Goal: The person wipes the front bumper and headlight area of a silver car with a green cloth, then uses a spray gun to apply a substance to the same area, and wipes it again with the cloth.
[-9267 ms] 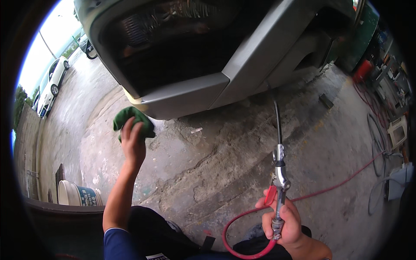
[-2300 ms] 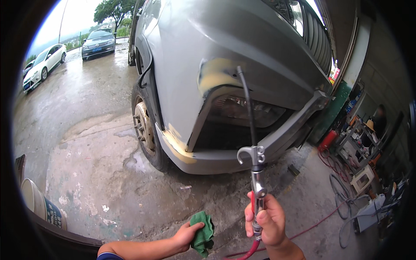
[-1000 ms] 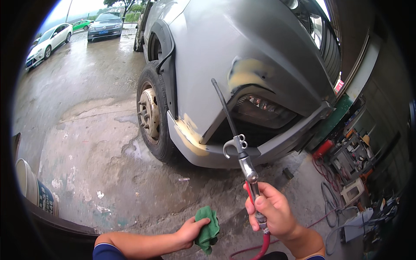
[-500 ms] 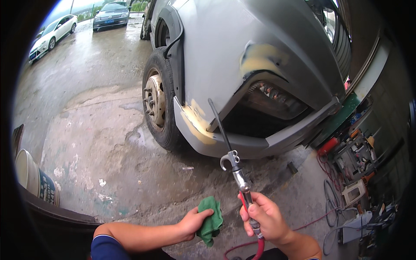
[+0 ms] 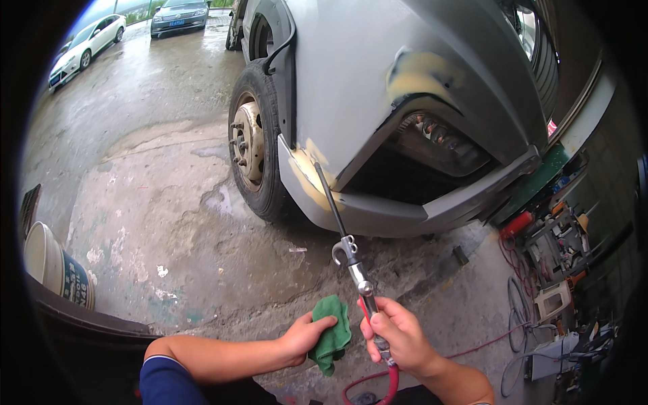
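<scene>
My right hand point(image 5: 398, 331) is wrapped round the handle of an air blow gun point(image 5: 356, 271), a metal tool with a long dark nozzle, a hook and a red lever. A red hose point(image 5: 393, 386) runs from its lower end. The nozzle tip points toward the yellowish filler patch point(image 5: 307, 177) on the grey bumper corner; whether it touches I cannot tell. My left hand point(image 5: 302, 339) grips a folded green cloth point(image 5: 331, 337) beside the gun. Above them stands the grey vehicle front point(image 5: 344, 81), with a second filler patch point(image 5: 417, 75) over the headlight point(image 5: 435, 145).
A wheel point(image 5: 251, 142) with bare studs stands left of the bumper. At the left edge is a white bucket point(image 5: 50, 266). Tools, hoses and a red cylinder point(image 5: 518, 225) crowd the right side. Two cars point(image 5: 179, 17) are parked far back on wet concrete.
The blow gun and my right hand have shifted slightly left, and the nozzle tip now lies over the bumper's filler patch. The view has tilted a little; my left hand still grips the cloth.
</scene>
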`<state>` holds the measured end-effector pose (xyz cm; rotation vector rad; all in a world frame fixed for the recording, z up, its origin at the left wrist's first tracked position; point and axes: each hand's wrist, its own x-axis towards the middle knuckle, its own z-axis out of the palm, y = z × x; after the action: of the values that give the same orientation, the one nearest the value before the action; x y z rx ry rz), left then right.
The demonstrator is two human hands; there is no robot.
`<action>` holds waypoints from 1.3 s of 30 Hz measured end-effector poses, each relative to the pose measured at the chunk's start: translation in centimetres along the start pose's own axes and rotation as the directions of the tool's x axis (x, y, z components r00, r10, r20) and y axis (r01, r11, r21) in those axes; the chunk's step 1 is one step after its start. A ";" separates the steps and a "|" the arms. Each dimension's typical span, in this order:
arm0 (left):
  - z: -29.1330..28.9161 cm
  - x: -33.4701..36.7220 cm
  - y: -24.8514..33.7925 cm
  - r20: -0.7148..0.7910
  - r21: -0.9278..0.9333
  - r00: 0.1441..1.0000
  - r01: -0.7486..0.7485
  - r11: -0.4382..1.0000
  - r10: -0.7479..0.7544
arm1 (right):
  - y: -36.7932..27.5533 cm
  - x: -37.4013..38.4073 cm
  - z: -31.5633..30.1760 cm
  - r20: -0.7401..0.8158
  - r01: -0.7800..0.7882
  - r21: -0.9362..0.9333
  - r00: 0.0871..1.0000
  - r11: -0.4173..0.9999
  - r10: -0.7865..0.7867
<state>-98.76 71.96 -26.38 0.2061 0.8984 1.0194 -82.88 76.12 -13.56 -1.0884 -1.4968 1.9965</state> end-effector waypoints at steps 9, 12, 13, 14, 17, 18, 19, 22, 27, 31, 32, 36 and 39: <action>-0.5 0.4 -0.2 0.069 0.012 0.998 0.008 1.000 -0.008 | -0.6 4.3 0.5 0.019 0.085 -0.010 0.996 0.996 -0.085; -0.6 0.4 -0.2 0.072 0.015 0.997 0.002 1.000 -0.003 | -0.8 5.1 0.3 0.033 0.124 -0.026 0.992 0.992 -0.123; -0.6 0.5 -0.2 0.069 0.014 0.998 -0.002 1.000 0.001 | -0.9 5.2 0.4 0.035 0.138 -0.026 0.990 0.990 -0.137; -0.6 0.5 -0.3 0.061 0.003 0.998 -0.006 1.000 0.006 | -1.1 5.3 0.3 0.037 0.151 -0.025 0.988 0.988 -0.150; -0.5 0.4 -0.5 0.037 -0.024 0.999 -0.019 1.000 0.020 | -1.4 5.3 0.3 0.033 0.145 -0.019 0.989 0.989 -0.144; -0.5 0.3 -0.4 0.031 -0.030 0.999 -0.024 0.999 0.025 | -1.5 5.1 0.3 0.027 0.129 -0.005 0.991 0.992 -0.129; -0.5 0.1 -0.3 0.024 -0.036 0.999 -0.029 0.999 0.030 | -1.5 4.9 0.3 0.022 0.113 0.008 0.993 0.994 -0.113; 0.0 -0.4 0.4 0.021 -0.023 1.000 -0.004 1.000 0.004 | -0.4 3.3 -0.2 0.010 0.046 0.000 0.999 0.999 -0.046; -0.5 -0.2 0.2 0.011 -0.023 1.000 -0.021 1.000 0.022 | 1.6 1.0 -0.4 0.046 -0.040 0.023 0.998 0.999 0.039; -0.5 -0.3 0.4 0.030 -0.028 0.999 -0.017 0.999 0.018 | 2.6 -0.3 -0.6 0.059 -0.053 0.035 0.997 0.998 0.051; -0.5 -0.3 0.3 0.036 -0.029 0.999 -0.021 0.999 0.022 | 2.6 -0.6 -0.5 0.063 -0.055 0.043 0.997 0.998 0.052; -0.7 -0.1 0.3 0.041 -0.031 0.999 -0.015 0.999 0.016 | 3.5 -1.2 -0.5 0.046 -0.066 0.055 0.997 0.996 0.063; -0.5 0.0 0.3 0.019 -0.047 1.000 -0.021 0.999 0.022 | 4.2 -1.5 -0.9 0.038 -0.117 0.087 0.993 0.989 0.114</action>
<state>-99.35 72.00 -26.50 0.1866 0.8552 1.0553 -80.74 74.17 -17.10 -1.1338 -1.3741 2.1477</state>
